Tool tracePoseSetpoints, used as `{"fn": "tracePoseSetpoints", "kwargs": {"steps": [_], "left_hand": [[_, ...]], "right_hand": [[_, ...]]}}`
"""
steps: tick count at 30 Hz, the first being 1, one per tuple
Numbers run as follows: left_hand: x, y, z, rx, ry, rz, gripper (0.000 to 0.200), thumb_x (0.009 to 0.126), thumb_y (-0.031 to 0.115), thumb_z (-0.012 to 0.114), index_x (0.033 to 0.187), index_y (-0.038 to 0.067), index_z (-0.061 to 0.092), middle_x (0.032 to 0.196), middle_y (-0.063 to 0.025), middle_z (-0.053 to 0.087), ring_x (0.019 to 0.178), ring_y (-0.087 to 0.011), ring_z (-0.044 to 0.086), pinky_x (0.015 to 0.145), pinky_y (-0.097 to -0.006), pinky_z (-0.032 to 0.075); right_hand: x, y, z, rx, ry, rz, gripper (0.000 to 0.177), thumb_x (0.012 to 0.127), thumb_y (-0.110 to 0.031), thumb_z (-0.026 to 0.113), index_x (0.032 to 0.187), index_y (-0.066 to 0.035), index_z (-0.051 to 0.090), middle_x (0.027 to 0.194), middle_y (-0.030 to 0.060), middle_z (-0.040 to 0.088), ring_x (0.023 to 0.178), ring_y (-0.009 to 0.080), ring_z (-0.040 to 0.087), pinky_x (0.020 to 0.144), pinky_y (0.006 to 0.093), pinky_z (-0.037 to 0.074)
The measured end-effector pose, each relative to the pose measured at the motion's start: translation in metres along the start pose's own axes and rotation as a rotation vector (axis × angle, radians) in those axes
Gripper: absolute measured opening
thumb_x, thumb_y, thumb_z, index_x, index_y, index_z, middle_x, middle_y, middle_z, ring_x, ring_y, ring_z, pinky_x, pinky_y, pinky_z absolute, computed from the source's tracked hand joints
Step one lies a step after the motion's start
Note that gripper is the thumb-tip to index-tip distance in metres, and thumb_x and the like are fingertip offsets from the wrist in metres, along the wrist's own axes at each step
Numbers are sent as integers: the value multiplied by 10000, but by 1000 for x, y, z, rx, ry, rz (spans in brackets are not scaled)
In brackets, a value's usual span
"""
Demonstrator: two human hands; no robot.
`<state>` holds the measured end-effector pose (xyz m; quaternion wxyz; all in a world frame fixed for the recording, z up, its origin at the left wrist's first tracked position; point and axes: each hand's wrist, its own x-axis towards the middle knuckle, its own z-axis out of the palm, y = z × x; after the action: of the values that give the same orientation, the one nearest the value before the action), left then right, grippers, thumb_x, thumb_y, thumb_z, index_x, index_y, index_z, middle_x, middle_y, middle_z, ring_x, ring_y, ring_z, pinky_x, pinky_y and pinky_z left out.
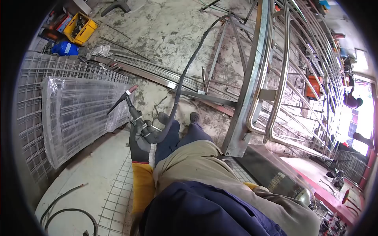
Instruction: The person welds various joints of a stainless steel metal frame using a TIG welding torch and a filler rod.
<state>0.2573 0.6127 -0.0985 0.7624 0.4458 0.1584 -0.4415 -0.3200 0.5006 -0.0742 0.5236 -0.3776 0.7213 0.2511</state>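
The gloved left hand (139, 143) wraps its fingers around the TIG welding torch (135, 113), whose neck points far and slightly left, well apart from the steel frame (251, 86) on the right, while the right hand is out of view, grip unknown

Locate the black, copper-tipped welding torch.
In the head view, the torch is left of centre, in the grey-gloved left hand, at the right end of the clear plastic-wrapped panel.
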Motion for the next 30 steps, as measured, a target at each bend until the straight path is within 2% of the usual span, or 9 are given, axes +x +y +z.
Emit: {"fn": "tracePoseSetpoints", "kwargs": {"steps": [6, 11, 15, 17, 19, 24, 26, 28, 30], "left_hand": [[-6, 68, 23, 11, -114, 25, 330, 1080, 383, 610, 1227, 90, 648, 1011, -62, 686, 823, -174, 657, 708, -360, 546], [1, 130, 69, 258, -223, 175, 399, 1071, 408, 619, 1250, 53, 656, 1015, -63, 698, 841, -190, 668, 726, -383, 545], [14, 172, 113, 276, -283, 224, 400, 1021, 327, 685, 1242, 0, 622, 1007, -104, 701, 815, -192, 690, 717, -366, 577], [26, 187, 132, 276, -353, 247, 384, 1023, 302, 670, 1253, -1, 615, 1022, -110, 699, 824, -196, 695, 725, -366, 577], [38, 201, 153, 274, -303, 343, 382, 1021, 295, 661, 1260, 1, 611, 1035, -112, 693, 812, -203, 691, 729, -371, 577], [104, 254, 197, 216, -586, 218, 404, 1034, 333, 654, 1307, 38, 609, 1122, -95, 683, 945, -186, 675, 796, -405, 572], [126, 271, 226, 252, -564, 229, 421, 1032, 350, 663, 1311, 40, 608, 1131, -92, 683, 939, -187, 672, 791, -406, 570], [149, 286, 260, 267, -551, 240, 463, 1035, 401, 680, 1315, 40, 607, 1132, -84, 690, 925, -196, 673, 785, -411, 568], [174, 301, 290, 350, -611, 225, 471, 1042, 402, 681, 1343, 51, 595, 1157, -92, 692, 921, -200, 682, 792, -409, 578]], "right_hand": [[-4, -16, 24, 24, 4, -26, 378, 974, -440, 694, 1166, -120, 755, 1178, 124, 764, 1005, 277, 749, 818, 422, 574], [6, -35, 50, 75, 22, -76, 392, 972, -455, 696, 1171, -122, 758, 1180, 124, 768, 995, 275, 753, 810, 420, 576], [17, -47, 75, 129, 33, -103, 404, 971, -466, 698, 1175, -123, 760, 1181, 125, 771, 988, 273, 757, 803, 418, 578], [21, -55, 95, 167, 34, -95, 410, 970, -472, 699, 1177, -124, 761, 1181, 125, 773, 984, 272, 759, 799, 417, 578], [29, -63, 116, 211, 34, -95, 415, 969, -478, 700, 1179, -125, 762, 1182, 125, 774, 981, 271, 761, 796, 416, 579], [49, -112, 175, 330, 31, -91, 429, 967, -492, 703, 1184, -127, 765, 1183, 125, 778, 971, 269, 766, 787, 413, 581], [66, -140, 199, 365, 29, -116, 435, 966, -498, 704, 1186, -127, 766, 1183, 125, 779, 968, 269, 768, 784, 413, 582], [94, -169, 226, 291, 68, -277, 441, 965, -504, 705, 1188, -128, 767, 1184, 125, 781, 964, 268, 770, 780, 412, 582], [126, -205, 243, 22, 289, -672, 447, 965, -510, 706, 1190, -129, 768, 1184, 125, 782, 960, 267, 772, 777, 411, 583]]}}
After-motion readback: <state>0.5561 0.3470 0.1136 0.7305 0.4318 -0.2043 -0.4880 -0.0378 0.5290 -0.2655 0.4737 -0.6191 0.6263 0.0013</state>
